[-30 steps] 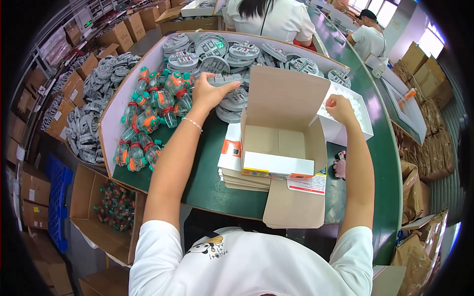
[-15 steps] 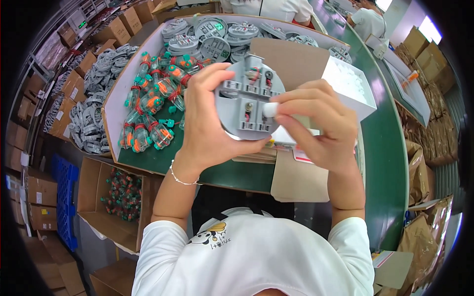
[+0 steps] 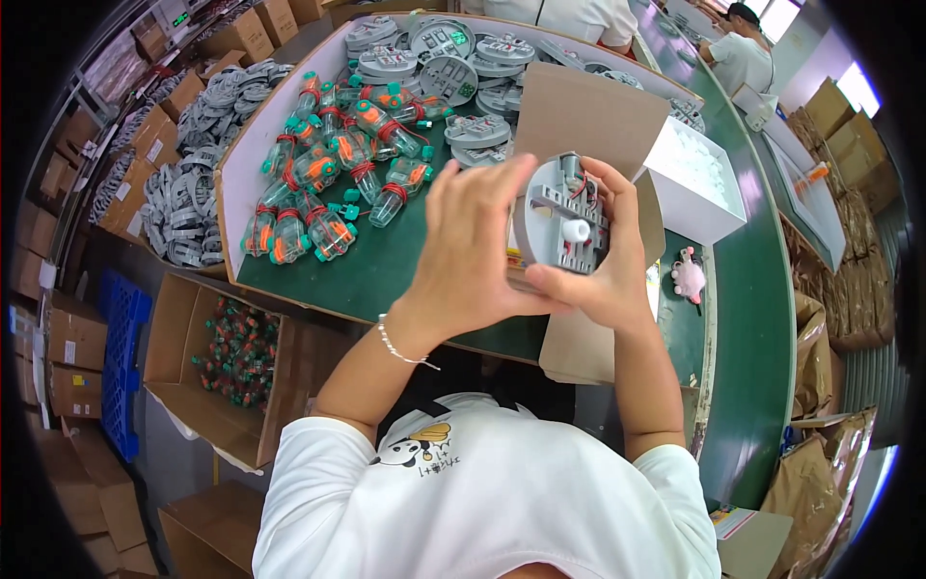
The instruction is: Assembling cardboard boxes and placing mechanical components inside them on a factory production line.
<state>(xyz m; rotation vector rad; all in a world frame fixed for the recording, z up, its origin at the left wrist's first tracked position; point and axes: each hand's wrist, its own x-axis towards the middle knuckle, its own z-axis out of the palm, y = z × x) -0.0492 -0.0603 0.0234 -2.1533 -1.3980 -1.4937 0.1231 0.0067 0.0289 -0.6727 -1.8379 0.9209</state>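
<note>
Over the near part of the green table my right hand (image 3: 622, 261) grips a round grey plastic base (image 3: 545, 217), thumb on its near edge and fingers around its far right side. The base is tilted, showing moulded slots, wires and a small motor-like part. A white round cap (image 3: 576, 231) sits on its face. Beside the base's left edge is my left hand (image 3: 468, 241), its fingers stretched out and its thumb reaching below the base. Whether the left palm touches the base cannot be made out.
Clear bottle-like pieces (image 3: 313, 169) with green and orange parts lie at left. More grey bases (image 3: 449, 77) are piled behind. At right stand an open carton (image 3: 588, 111), a white box (image 3: 690, 232) of small white pieces and a pink toy (image 3: 689, 275). Two people work beyond.
The base has moved right and turned on its side, passing from my left hand's grip to my right hand's. My right fingers have left the white cap, which now stays on the base.
</note>
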